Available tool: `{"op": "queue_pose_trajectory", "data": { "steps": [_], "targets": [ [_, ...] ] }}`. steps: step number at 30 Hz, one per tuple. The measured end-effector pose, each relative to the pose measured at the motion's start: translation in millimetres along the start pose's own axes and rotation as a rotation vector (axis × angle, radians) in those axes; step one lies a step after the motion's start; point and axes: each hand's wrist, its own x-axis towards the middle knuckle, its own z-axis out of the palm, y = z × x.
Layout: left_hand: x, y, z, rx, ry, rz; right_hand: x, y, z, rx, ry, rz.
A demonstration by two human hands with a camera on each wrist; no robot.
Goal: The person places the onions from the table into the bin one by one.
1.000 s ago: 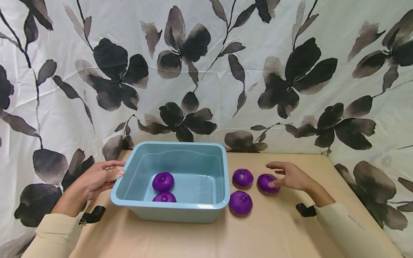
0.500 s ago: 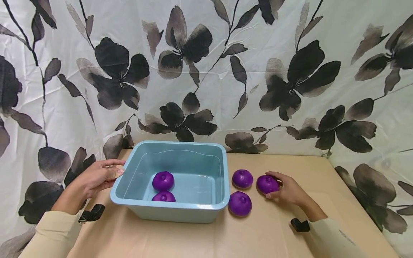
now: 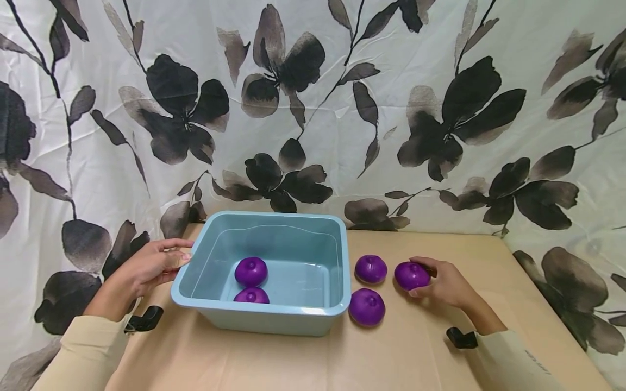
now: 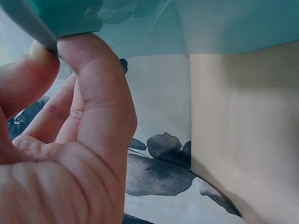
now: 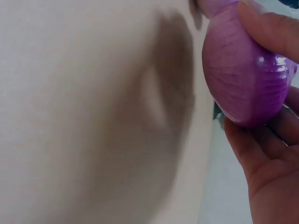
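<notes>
At the left side of the light blue plastic tub [image 3: 215,317], my left hand [image 3: 154,267] pinches the rim between thumb and index finger, as the left wrist view shows at the tub wall [image 4: 219,28]. My right hand [image 3: 445,282] grips a glossy purple onion [image 3: 412,276], thumb on one side and fingers curled round the other. The onion [image 5: 250,70] is raised over its shadow in the right wrist view. Two more onions, a rear one [image 3: 370,269] and a front one [image 3: 367,307], sit between it and the tub. Inside the tub lie an onion [image 3: 251,271] and a partly hidden one [image 3: 251,295].
The tub stands on a light wooden-coloured table [image 3: 391,353]. A white cloth with dark flowers [image 3: 342,136] hangs behind the table and down its right side. Black wrist cameras, left [image 3: 144,319] and right [image 3: 462,338], sit by the sleeves.
My right hand has come left to the rightmost onion, closed its fingers round it and begun to raise it. The left hand keeps its place on the tub rim.
</notes>
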Motion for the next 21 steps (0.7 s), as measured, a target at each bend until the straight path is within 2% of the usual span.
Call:
{"op": "queue_pose_trajectory", "data": {
  "steps": [7, 21],
  "targets": [
    [0.7, -1.8, 0.0, -0.007, 0.001, -0.001, 1, -14, -16, -0.034, 0.002, -0.065],
    [-4.0, -2.8, 2.5, -0.015, 0.001, 0.010, -2, -39, -41, -0.066, -0.017, -0.130]
  ]
}}
